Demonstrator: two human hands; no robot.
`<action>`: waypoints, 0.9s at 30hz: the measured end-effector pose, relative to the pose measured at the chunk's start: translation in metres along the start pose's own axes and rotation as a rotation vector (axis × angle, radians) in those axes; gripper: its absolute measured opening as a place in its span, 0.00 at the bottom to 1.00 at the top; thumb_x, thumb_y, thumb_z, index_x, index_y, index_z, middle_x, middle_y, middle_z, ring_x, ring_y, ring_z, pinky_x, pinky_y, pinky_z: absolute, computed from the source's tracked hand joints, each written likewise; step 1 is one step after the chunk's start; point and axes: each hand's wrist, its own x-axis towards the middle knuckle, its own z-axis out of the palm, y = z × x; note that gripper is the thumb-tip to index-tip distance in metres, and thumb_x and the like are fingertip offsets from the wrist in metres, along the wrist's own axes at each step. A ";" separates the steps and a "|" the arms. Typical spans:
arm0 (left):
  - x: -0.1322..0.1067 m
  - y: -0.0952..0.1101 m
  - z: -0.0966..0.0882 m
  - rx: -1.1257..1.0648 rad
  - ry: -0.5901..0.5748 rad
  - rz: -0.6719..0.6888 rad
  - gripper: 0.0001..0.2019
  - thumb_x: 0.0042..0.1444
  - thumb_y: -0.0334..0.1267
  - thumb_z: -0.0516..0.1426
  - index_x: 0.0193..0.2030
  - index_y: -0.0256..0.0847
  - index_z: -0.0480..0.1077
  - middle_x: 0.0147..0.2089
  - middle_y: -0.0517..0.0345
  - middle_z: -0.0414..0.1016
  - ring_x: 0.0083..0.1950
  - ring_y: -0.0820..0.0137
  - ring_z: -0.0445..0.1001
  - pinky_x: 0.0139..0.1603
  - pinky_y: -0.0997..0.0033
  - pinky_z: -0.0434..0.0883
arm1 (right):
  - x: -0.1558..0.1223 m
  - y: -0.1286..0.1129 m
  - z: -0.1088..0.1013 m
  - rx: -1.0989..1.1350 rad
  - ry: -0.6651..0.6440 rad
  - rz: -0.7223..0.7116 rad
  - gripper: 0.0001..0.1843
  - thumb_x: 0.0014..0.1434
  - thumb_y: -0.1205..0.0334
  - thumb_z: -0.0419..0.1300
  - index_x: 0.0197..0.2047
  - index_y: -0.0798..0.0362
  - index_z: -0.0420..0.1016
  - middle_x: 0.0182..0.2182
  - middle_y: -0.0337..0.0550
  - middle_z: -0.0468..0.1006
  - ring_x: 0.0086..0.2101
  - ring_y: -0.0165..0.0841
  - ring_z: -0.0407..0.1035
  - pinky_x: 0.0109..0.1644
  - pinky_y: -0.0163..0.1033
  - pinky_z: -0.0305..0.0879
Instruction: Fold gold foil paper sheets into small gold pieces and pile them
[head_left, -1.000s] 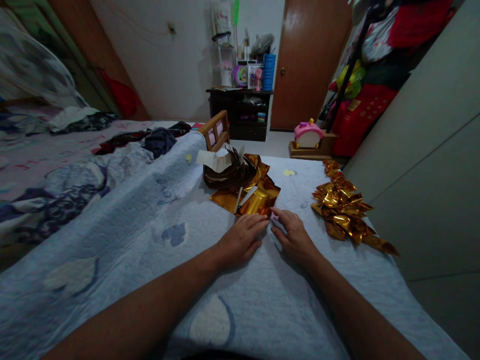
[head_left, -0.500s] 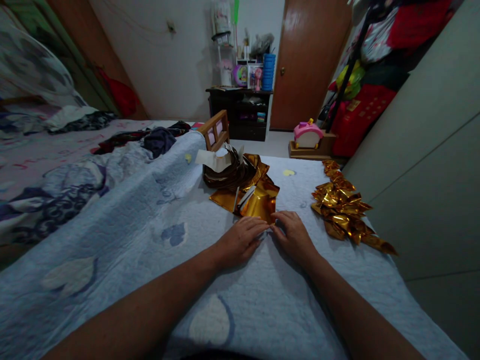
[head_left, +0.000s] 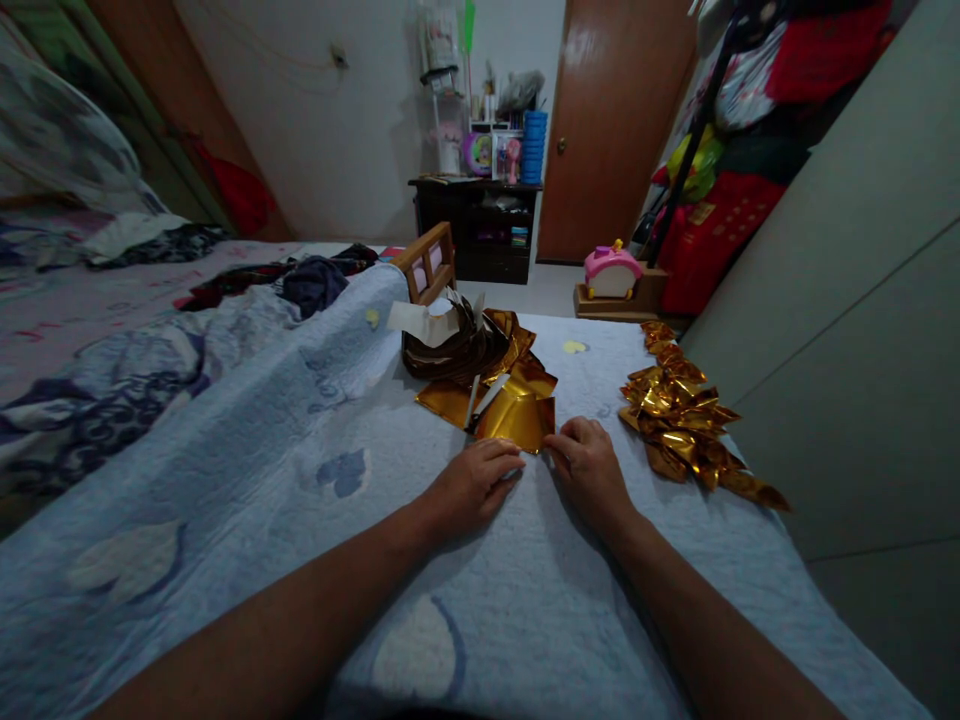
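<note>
A sheet of shiny gold foil paper (head_left: 519, 420) lies on the bed in front of me, its near edge towards my hands. My left hand (head_left: 480, 483) rests at its near left edge, with fingers closed over that edge. At the near right corner my right hand (head_left: 589, 465) pinches the sheet between thumb and forefinger. Just behind is a stack of dark-edged foil paper (head_left: 450, 355) with loose white strips sticking up. More folded gold foil pieces (head_left: 686, 430) lie heaped to the right of my right hand.
A pale blue quilt (head_left: 480, 620) with heart shapes covers the bed. Crumpled bedding (head_left: 142, 390) lies on the left. Beyond the bed are a dark cabinet (head_left: 480, 235), a wooden door (head_left: 600, 130) and a pink toy (head_left: 611, 270). A pale wardrobe (head_left: 862, 330) stands close on the right.
My hands have moved a little apart along the foil's near edge, uncovering more of the sheet. My right hand has shifted slightly to the right.
</note>
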 end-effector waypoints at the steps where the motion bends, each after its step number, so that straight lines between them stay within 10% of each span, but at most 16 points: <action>1: 0.000 0.000 -0.001 -0.002 0.001 -0.001 0.11 0.66 0.31 0.54 0.51 0.37 0.74 0.54 0.44 0.77 0.56 0.61 0.75 0.60 0.56 0.75 | 0.000 -0.001 0.000 0.010 0.005 0.000 0.10 0.65 0.66 0.58 0.40 0.51 0.82 0.36 0.48 0.73 0.40 0.42 0.66 0.46 0.47 0.65; 27: 0.000 0.004 -0.001 -0.045 0.092 -0.267 0.18 0.59 0.30 0.58 0.55 0.40 0.74 0.68 0.43 0.64 0.68 0.54 0.67 0.69 0.46 0.67 | 0.003 0.005 0.003 0.412 -0.079 0.319 0.09 0.55 0.63 0.61 0.41 0.49 0.77 0.31 0.41 0.79 0.33 0.37 0.72 0.39 0.41 0.67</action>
